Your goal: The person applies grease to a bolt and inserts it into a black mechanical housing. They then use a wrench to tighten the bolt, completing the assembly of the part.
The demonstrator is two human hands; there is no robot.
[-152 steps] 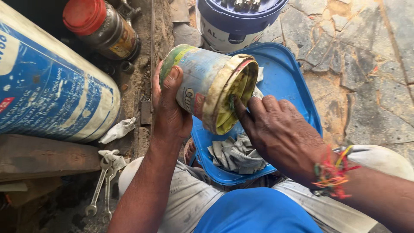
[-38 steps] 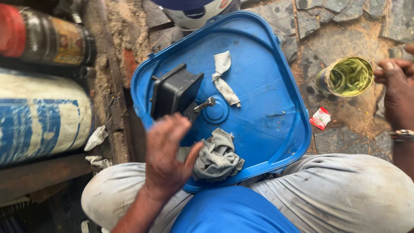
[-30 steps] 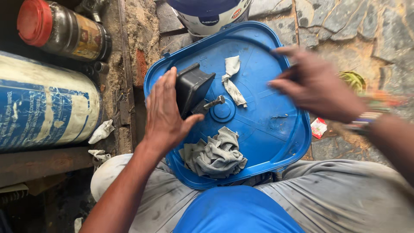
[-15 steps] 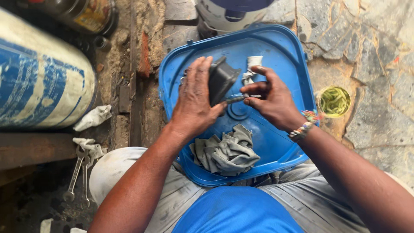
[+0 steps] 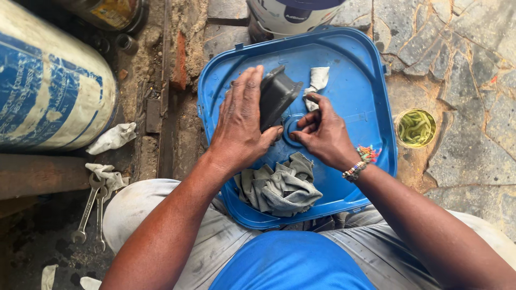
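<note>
Black box (image 5: 277, 94) and grey rag (image 5: 279, 188) lie in blue tray (image 5: 365, 70).

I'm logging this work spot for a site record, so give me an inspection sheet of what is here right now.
Surface: blue plastic lid used as a tray, on stone paving.
Job's things: black boxy part standing on the lid.
Clutter: grey rag, white cloth scrap, open tin of greenish grease, two spanners.
Grippers: left hand laid over the black part; right hand pinching something small beside it, too small to tell.
Cables: nothing seen.
Surroundings: large blue and white drum, white and blue bucket.
</note>
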